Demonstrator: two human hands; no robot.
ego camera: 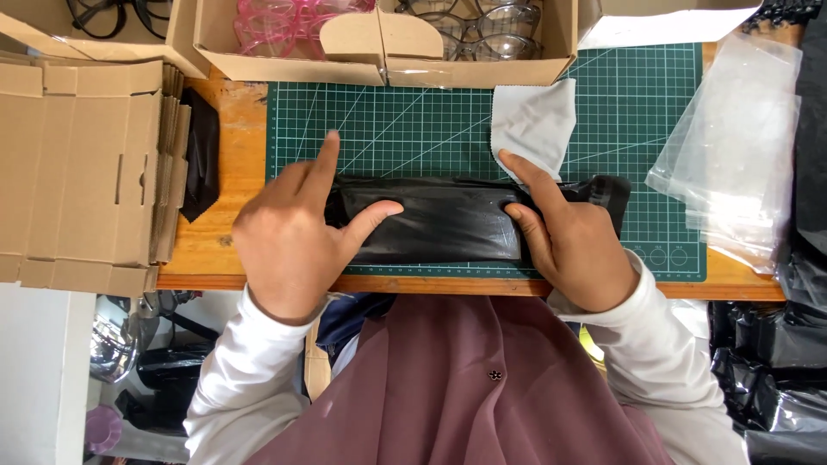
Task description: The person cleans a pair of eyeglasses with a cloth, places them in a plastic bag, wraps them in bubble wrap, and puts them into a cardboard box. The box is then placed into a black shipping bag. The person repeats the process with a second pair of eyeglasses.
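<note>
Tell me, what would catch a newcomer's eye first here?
Two hands press a black pouch flat on a green cutting mat at the table's near edge: the left hand on its left end, the right hand on its right. A grey cloth lies just behind the right hand. At the far edge, a cardboard box holds pink glasses and clear glasses.

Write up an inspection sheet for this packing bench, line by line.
Surface: green cutting mat on a wooden table.
Job's things: black plastic pouch lying flat on the mat; grey cloth just behind it.
Clutter: flat cardboard boxes at left; clear bags at right; an open carton of pink and clear glasses behind.
Hands: left hand and right hand both press on the pouch.
Cables: nothing seen.
Surroundings: black bags at lower right.
</note>
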